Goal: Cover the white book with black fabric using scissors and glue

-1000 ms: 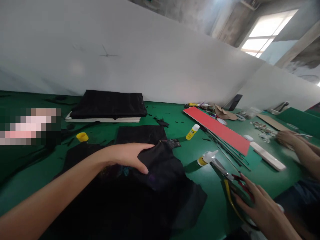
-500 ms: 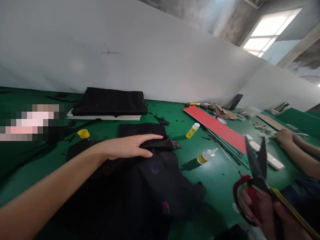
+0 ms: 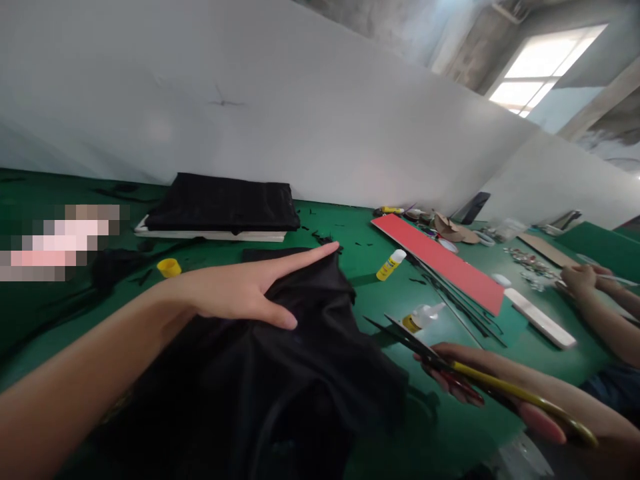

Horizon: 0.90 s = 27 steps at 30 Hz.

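My left hand lies on a loose black cloth. Its thumb and index finger are spread apart, and the other fingers are hidden. To the right, my right hand grips a pair of scissors with a red and a yellow handle. The blades are slightly parted and point left toward the cloth's right edge, without visibly cutting it. Behind the blades stands a small clear glue bottle with a yellow label, partly covered by them. A yellow and white glue bottle is a little farther back.
On the green table a black-covered flat stack rests by the grey partition. A yellow cap, a red board, black strips and a white bar lie around. At right are another person's hands.
My right hand has turned the scissors from pointing up to pointing left, closer to the cloth, and the blades have narrowed. The cloth's far right part now lies differently under my left hand.
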Available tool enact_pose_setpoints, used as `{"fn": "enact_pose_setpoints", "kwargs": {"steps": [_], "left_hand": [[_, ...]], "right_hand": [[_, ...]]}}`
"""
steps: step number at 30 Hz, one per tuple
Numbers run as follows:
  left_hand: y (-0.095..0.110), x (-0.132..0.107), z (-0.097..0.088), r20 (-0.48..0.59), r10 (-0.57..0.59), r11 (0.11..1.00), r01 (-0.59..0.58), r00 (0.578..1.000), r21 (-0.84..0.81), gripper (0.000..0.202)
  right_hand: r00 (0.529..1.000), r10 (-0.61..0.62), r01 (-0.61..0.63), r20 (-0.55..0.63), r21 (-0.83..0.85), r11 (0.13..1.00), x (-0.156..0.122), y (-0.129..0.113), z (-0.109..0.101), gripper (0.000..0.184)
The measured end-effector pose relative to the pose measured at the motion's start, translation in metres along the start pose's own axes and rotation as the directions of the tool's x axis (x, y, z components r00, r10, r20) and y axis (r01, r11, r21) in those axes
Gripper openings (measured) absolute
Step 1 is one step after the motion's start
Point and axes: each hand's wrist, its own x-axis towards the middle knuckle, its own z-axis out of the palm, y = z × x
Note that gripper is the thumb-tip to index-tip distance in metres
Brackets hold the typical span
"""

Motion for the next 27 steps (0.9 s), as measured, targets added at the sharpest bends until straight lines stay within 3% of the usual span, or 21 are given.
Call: {"fn": "enact_pose_setpoints", "kwargs": {"steps": [9,15,19,27], "left_hand": [[0.004,-0.002,0.002,0.014,0.102,0.98,-0.098,0.995,-0.173,0.099],[-0.001,-0.001,0.011,-0.02,0.128,0.904,-0.125,0.992,-0.41,0.104],[-0.001,0.0,0.014,0.034,0.17,0.784,-0.114,0.985,-0.61,0.102],[-0.016,0.018,0.015,-0.052,0.04,0.957,-0.053,0.998,-0.286,0.085]], "right_hand": [[0.98,0.057,-0.086,0.192,0.149,0.985,0.005,-0.004,-0.015,0.079],[0.924,-0.076,-0.01,0.375,0.222,0.975,0.03,0.002,-0.015,0.105],[0.9,-0.115,-0.005,0.42,0.273,0.962,0.042,-0.012,-0.016,0.107],[0.899,-0.161,-0.003,0.408,0.373,0.928,0.046,-0.015,-0.009,0.116]]}}
